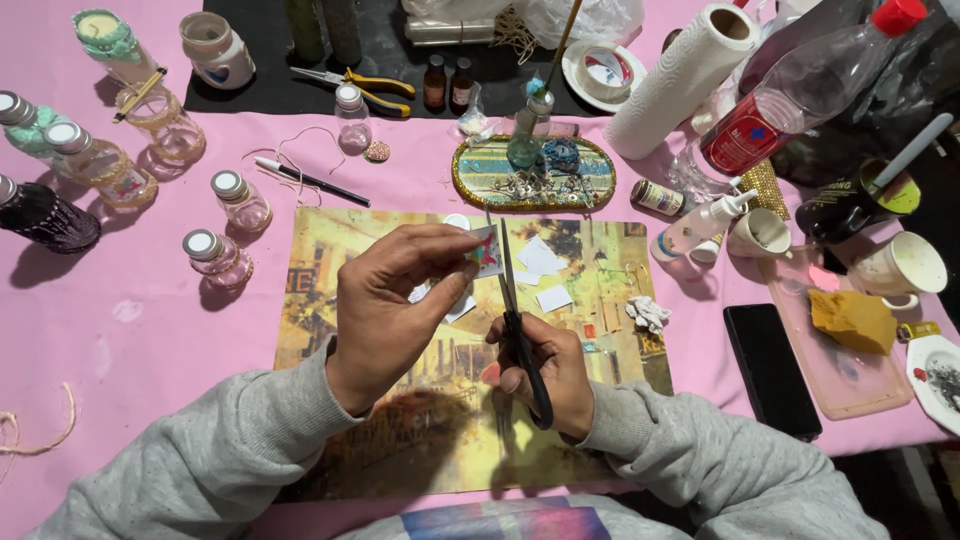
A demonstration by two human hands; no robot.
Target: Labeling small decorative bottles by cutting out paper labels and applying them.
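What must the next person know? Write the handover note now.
Left hand: pinches a small printed paper piece at the fingertips.
Right hand: holds black scissors, blades pointing up beside the paper.
Both are above the yellow placemat on the pink table.
Done: several white paper scraps lie on the mat.
Left: the held piece looks only partly trimmed.
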